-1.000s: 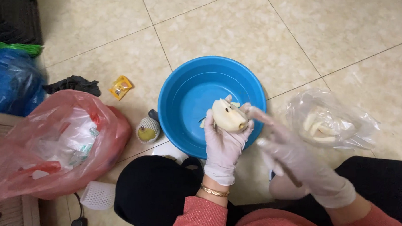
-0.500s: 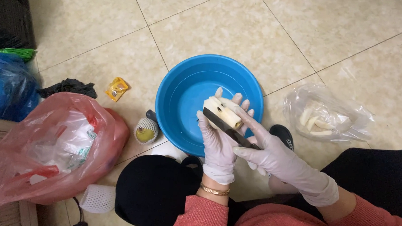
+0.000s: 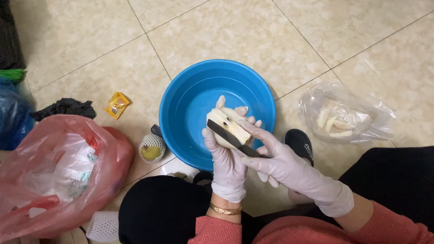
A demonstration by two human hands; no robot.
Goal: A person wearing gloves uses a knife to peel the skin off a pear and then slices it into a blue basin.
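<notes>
My left hand point(image 3: 225, 151), in a white glove, holds a peeled pale fruit point(image 3: 226, 124) over the near side of a blue plastic basin point(image 3: 189, 102). In my gloved right hand point(image 3: 278, 160) is a dark-bladed knife point(image 3: 231, 139), and its blade lies across the fruit's cut face. Both hands hover above the basin's near rim. The basin stands on a beige tiled floor and looks empty inside.
A clear plastic bag point(image 3: 344, 117) with pale fruit slices lies right of the basin. A red plastic bag point(image 3: 51, 174) of scraps sits at the left, with a netted fruit point(image 3: 151, 148), a yellow packet point(image 3: 116, 105), a dark cloth point(image 3: 63, 107) and a blue bag point(image 3: 3, 112) nearby. My knees fill the bottom.
My right hand came from beside the fruit and brought the knife onto it; the blade now cuts across the fruit. The left hand kept its hold over the basin.
</notes>
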